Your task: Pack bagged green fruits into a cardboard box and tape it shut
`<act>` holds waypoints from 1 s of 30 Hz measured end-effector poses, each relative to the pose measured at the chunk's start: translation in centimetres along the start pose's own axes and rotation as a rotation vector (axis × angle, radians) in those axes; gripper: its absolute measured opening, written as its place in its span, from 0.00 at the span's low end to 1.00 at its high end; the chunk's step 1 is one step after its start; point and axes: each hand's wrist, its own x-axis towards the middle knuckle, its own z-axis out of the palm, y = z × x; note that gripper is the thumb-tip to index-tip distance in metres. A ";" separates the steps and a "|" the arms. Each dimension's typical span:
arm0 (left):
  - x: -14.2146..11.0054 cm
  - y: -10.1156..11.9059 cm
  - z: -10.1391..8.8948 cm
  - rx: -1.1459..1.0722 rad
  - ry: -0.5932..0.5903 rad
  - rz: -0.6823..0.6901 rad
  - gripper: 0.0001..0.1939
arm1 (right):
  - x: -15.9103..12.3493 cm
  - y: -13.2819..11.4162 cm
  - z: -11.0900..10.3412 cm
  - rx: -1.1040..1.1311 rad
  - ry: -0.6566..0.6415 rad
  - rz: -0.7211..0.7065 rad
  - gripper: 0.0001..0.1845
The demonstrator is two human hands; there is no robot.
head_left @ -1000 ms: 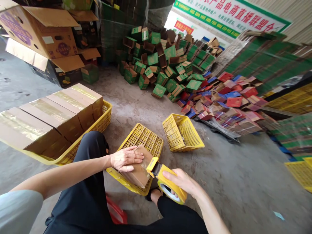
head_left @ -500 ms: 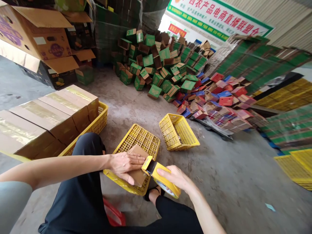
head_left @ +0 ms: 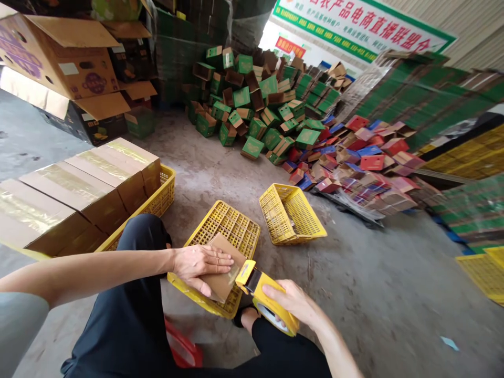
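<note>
My left hand (head_left: 203,266) lies flat, fingers stretched out, on top of a small cardboard box (head_left: 220,287). The box rests on an upturned yellow plastic crate (head_left: 212,220) between my legs. A short strip of tape shows on the box just past my fingertips. In my right hand (head_left: 289,300) is a yellow tape dispenser (head_left: 262,286), with a roll of tape in it. Its front end is at the right edge of the box; whether it touches I cannot tell.
To my left, several taped cartons (head_left: 94,168) stand in a yellow crate (head_left: 167,191). Another yellow crate (head_left: 303,212) sits ahead. Farther off are heaps of green boxes (head_left: 252,147) and red and blue boxes (head_left: 372,161). A red plastic object (head_left: 183,346) lies below me.
The tape dispenser in my right hand has moved right and slightly down, uncovering tape on the box. My left hand has stayed on the box. The view has shifted a little.
</note>
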 end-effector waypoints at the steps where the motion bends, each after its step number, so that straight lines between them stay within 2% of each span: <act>1: 0.0 0.1 -0.1 0.000 -0.007 -0.002 0.44 | -0.2 0.0 0.1 -0.017 0.021 -0.013 0.35; 7: 0.3 0.9 -0.7 0.029 -0.042 -0.007 0.46 | -0.3 -0.3 1.1 -0.097 0.106 -0.014 0.32; 14: 3.4 2.3 0.2 0.010 -0.078 0.015 0.46 | -0.4 0.5 0.7 -0.098 0.100 -0.013 0.34; 17: 3.8 2.5 0.2 0.011 -0.085 0.005 0.45 | -0.3 1.1 0.8 -0.104 0.107 -0.001 0.34; 25: 2.7 1.2 0.0 -0.028 -0.144 -0.027 0.41 | 0.2 2.7 1.7 0.255 -0.085 -0.073 0.37; 30: 2.6 0.8 0.4 -0.032 -0.100 -0.006 0.38 | -0.9 4.8 1.8 0.291 -0.102 -0.051 0.39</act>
